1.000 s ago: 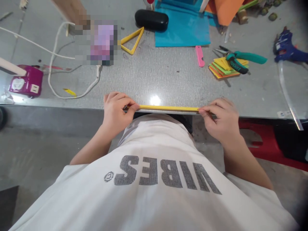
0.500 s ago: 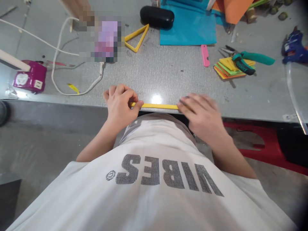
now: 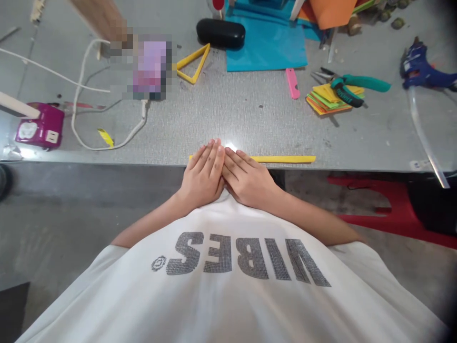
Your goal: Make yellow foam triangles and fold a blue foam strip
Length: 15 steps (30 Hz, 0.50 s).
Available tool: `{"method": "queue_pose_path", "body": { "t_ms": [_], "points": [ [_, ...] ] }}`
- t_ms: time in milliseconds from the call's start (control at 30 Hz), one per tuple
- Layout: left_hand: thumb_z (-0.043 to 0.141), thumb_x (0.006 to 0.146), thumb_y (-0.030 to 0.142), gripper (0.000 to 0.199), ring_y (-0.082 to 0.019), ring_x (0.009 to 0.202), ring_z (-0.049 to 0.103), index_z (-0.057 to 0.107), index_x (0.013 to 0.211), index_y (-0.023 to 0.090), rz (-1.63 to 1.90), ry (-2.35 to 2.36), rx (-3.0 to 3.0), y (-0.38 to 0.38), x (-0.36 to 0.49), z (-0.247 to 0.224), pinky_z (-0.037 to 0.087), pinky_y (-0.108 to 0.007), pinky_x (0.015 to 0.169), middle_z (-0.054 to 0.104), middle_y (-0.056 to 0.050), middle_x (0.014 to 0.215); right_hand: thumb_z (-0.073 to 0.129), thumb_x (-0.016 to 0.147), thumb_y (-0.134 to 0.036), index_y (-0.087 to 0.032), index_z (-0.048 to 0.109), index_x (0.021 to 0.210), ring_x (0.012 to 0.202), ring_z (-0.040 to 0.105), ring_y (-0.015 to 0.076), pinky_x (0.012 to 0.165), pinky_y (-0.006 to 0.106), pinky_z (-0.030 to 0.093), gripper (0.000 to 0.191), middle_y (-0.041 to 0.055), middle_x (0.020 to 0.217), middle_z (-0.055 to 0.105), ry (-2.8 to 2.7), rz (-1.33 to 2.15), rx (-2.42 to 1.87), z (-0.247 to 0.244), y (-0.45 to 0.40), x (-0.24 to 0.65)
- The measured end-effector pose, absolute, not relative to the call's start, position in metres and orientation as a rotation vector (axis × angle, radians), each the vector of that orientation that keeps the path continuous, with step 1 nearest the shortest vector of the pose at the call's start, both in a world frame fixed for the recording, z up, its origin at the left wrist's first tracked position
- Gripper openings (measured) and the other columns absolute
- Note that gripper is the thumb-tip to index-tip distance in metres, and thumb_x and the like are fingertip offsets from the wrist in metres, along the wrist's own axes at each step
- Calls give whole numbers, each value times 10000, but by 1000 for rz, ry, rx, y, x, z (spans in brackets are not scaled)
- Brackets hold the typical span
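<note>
A long, narrow yellow strip [image 3: 285, 159], seemingly folded paper, lies along the front edge of the table. My left hand [image 3: 203, 172] rests flat over its left part, fingers stretched out and side by side. Right beside it, my right hand [image 3: 250, 177] lies flat across the strip's middle, with its fingertips meeting those of the left. Both hands cover part of the strip; its left tip and its right stretch stay visible. Neither hand grips anything.
Behind lie a yellow triangular frame [image 3: 185, 76], a black case [image 3: 220, 33], a blue sheet [image 3: 264, 55] and a pink cutter [image 3: 292, 83]. Pliers [image 3: 371, 83] sit on coloured paper pieces [image 3: 323, 105]. A glue gun [image 3: 423, 69] is at right, a cabled phone [image 3: 152, 69] at left.
Both hands have slid inward and come together at the middle of the strip. The left fingers, formerly pinching the strip's left part, now lie flat. More of the strip's right end shows.
</note>
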<state>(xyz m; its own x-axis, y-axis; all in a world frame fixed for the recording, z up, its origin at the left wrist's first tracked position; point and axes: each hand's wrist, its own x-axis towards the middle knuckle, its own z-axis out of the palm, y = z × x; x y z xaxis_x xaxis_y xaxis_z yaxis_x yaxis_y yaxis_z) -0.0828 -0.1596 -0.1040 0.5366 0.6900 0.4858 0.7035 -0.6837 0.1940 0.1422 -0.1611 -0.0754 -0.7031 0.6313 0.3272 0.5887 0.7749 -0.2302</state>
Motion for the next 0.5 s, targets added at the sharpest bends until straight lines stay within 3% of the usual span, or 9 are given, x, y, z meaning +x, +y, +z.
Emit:
{"method": "queue_pose_path", "body": {
  "t_ms": [100,200,500],
  "points": [
    [534,1122,424,809,-407,1719,465,273,1829,129,-793,-1288,-2798,-158,-86,-109,358,-603,1421,477,-271,1816,582,1145,-246,-186,477,1799,1693,510,352,1408,585,449,665,143,1790,533,-2554,193,-982,-76,-165,151],
    [588,1119,526,821,-418,1704,485,344,1811,157,-737,-1274,-2822,-155,-89,-104,370,-592,1420,502,-255,1804,603,1139,-253,-201,491,1791,1674,537,349,1397,567,472,664,126,1779,542,-2492,121,-1077,-78,-176,173],
    [644,1112,580,671,-415,1689,510,574,1705,273,-720,-1364,-2843,-154,-89,-101,382,-605,1423,551,-167,1794,664,1060,-252,-226,648,1674,1540,680,388,1323,592,550,614,134,1649,693,-2269,-101,-1487,-86,-214,246]
  ]
}}
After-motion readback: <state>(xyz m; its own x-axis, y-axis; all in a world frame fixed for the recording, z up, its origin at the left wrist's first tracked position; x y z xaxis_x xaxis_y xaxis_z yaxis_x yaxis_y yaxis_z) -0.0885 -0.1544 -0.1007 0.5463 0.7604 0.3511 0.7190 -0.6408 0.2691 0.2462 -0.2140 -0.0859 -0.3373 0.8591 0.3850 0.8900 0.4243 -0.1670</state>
